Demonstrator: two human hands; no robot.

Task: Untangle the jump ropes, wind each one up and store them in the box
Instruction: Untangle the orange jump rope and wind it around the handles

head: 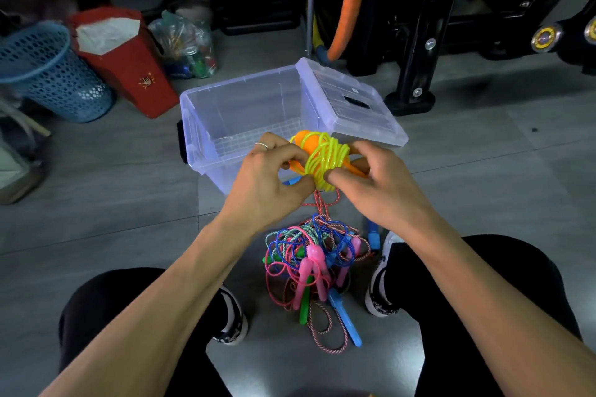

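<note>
yellow jump rope [325, 159] wound on orange handles, pinched between left hand [274, 177] and right hand [377, 184]

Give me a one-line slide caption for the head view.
Both hands wind the yellow jump rope around its orange handles above the open clear box; tangled ropes wait below.

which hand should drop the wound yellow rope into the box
Probably the left hand: it grips the yellow rope bundle on the side over the open clear box. The right hand pinches coils nearer the propped lid.
</note>
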